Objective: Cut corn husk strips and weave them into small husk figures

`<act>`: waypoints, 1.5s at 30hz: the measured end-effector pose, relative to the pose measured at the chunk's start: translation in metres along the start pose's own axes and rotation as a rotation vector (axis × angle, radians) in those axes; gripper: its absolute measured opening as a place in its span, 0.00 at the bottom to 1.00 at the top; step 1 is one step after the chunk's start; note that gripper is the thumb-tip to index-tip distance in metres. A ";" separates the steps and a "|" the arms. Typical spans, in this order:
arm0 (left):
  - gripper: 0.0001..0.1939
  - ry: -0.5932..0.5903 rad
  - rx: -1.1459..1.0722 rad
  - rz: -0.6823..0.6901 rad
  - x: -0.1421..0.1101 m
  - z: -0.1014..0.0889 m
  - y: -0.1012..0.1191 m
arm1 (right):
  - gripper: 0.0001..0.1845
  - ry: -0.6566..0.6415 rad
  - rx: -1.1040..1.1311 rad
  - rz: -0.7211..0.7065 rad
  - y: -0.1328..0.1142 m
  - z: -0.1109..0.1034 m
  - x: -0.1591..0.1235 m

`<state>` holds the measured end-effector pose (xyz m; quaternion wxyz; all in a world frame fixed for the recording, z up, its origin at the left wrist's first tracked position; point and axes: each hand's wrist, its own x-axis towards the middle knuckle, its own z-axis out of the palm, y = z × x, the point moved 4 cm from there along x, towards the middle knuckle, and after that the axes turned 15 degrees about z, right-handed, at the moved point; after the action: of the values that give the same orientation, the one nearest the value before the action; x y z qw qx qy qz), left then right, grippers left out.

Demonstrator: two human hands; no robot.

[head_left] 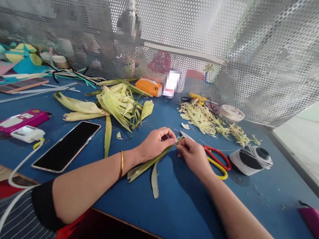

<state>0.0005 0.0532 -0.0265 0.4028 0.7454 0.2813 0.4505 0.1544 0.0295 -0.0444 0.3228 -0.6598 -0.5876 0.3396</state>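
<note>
My left hand (pixel 156 144) is closed in a pinch at the top end of a bundle of green corn husk strips (pixel 144 168). The husks slant down toward the table's front edge beneath that wrist, and one strip hangs apart. Fingertips of my right hand (pixel 192 153) pinch a thin white thread close by the same end; the fingers partly hide it. From there the thread appears to run right to a black spool (pixel 251 159) wound with white thread. Scissors (pixel 219 158) with red and yellow handles lie behind my right hand, blades partly covered.
Pale corn husks (pixel 117 104) lie piled behind my left hand. Shredded husk (pixel 201 117) and a tape roll (pixel 232 113) are at back right. At left are a phone (pixel 67 146), a magenta device (pixel 22 121) and a white cabled plug (pixel 28 133). A perforated screen (pixel 184 17) rises behind.
</note>
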 end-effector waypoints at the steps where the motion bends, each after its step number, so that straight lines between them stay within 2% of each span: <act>1: 0.06 -0.001 -0.002 0.014 0.000 0.000 0.000 | 0.07 0.013 -0.041 -0.012 -0.001 0.000 0.000; 5: 0.08 -0.026 -0.056 0.014 0.000 0.003 -0.001 | 0.08 0.050 -0.144 -0.037 -0.003 -0.001 0.000; 11: 0.08 -0.101 -0.213 -0.060 -0.001 0.008 -0.001 | 0.10 0.052 -0.150 -0.055 -0.001 0.000 0.001; 17: 0.07 -0.099 -0.072 -0.036 0.000 0.002 -0.012 | 0.08 0.030 -0.161 0.001 0.001 -0.004 0.003; 22: 0.06 -0.138 0.005 -0.082 0.000 0.001 -0.018 | 0.09 0.123 -0.237 -0.107 -0.005 -0.010 0.002; 24: 0.05 -0.155 0.002 -0.118 -0.001 0.003 -0.019 | 0.09 0.151 -0.230 -0.109 -0.004 -0.012 0.003; 26: 0.05 -0.148 -0.034 -0.180 -0.003 0.005 -0.021 | 0.09 0.107 -0.155 -0.048 -0.001 -0.011 0.003; 29: 0.06 -0.111 -0.120 -0.287 -0.005 0.006 -0.025 | 0.09 -0.039 0.053 0.053 0.003 -0.009 0.004; 31: 0.05 -0.082 -0.180 -0.328 -0.006 0.006 -0.026 | 0.10 -0.090 0.173 0.076 0.002 -0.009 0.003; 35: 0.09 -0.054 -0.243 -0.370 -0.006 0.004 -0.023 | 0.11 -0.148 0.283 0.083 -0.003 -0.006 0.000; 38: 0.06 -0.077 -0.246 -0.405 -0.006 0.004 -0.020 | 0.11 -0.173 0.312 0.103 -0.006 -0.002 -0.001; 45: 0.03 -0.079 -0.256 -0.443 -0.006 0.005 -0.018 | 0.13 -0.152 0.408 0.103 -0.008 0.002 -0.002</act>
<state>0.0019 0.0564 -0.0460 0.5936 0.6256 0.3622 0.3537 0.1484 0.0280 -0.0390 0.3865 -0.5826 -0.4948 0.5160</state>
